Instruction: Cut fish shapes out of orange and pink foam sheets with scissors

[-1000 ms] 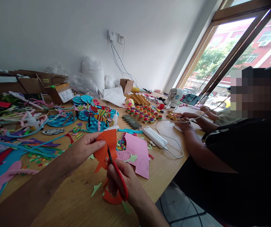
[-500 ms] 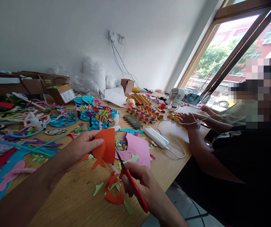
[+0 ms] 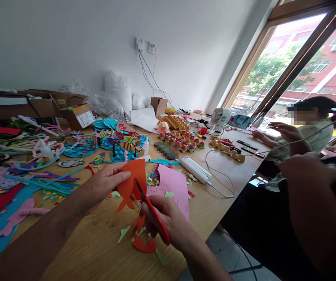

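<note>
An orange paper (image 3: 139,170) with a partly cut fish shape is pinched between the thumb and fingers of my left hand (image 3: 113,180). My right hand (image 3: 165,218) is wrapped round red-handled scissors (image 3: 155,218). Their dark blades point up and left, against the orange paper. Below on the table lie a curved orange scrap (image 3: 144,246) and light green scraps (image 3: 124,234). Just beyond the scissors is a pink sheet (image 3: 174,181) with small colourful bits at its left edge.
Pipe cleaners and coloured paper strips (image 3: 49,182) cover the left. Beyond are blue plates (image 3: 80,147), painted egg-carton pieces (image 3: 185,141), a white power strip (image 3: 195,169) and a fan (image 3: 219,118). Two other people are at the right.
My right hand has brought the scissors up and left onto the orange paper. A nearby person's arm has lifted off the table and drawn back to the right, uncovering a brown carton piece and dark objects.
</note>
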Tool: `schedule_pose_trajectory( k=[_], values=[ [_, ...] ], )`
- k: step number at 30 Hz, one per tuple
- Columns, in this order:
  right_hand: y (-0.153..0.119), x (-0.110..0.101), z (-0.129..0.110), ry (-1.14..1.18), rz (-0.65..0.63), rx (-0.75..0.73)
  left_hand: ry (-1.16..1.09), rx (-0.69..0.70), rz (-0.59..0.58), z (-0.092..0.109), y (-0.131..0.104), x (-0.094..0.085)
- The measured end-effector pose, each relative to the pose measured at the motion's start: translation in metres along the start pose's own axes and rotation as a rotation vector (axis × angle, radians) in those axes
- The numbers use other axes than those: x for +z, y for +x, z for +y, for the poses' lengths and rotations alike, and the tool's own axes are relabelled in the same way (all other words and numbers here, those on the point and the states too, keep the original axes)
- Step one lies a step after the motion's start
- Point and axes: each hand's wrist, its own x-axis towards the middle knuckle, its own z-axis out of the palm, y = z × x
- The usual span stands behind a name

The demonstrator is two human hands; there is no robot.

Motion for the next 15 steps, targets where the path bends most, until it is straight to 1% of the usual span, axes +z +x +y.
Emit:
schedule_pose_trajectory(
  k=[9,15],
  values=[
    [0.0032,0.0003,0.0044,0.03,0.0,-0.025,0.014,0.006,-0.045,-0.0018,-0.0014,0.0012],
    [0.0069,0.0015,0.0044,0.043,-0.012,-0.041,0.033,-0.016,-0.043,-0.0022,-0.0032,0.001]
  ],
)
